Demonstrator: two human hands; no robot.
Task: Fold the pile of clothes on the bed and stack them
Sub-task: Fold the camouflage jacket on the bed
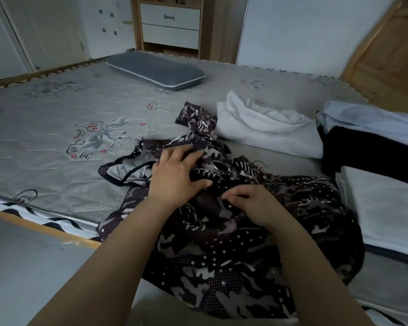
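A dark patterned garment (257, 250) with white dots and camouflage shapes lies crumpled at the near edge of the bed (57, 128), partly hanging over it. My left hand (177, 172) rests on its upper part with fingers spread fairly straight. My right hand (252, 203) has its fingers curled and pinches a fold of the same garment near the middle. A loosely folded white cloth (269, 132) lies behind the garment. At the right, pale blue (372, 121), black (363, 156) and white (386, 208) clothes lie flat together.
A grey pillow (156, 70) lies at the far side of the bed. A wooden cabinet with white drawers (171, 24) stands against the far wall. A wooden headboard (391, 55) rises at the right. The floor (21, 267) shows at the lower left.
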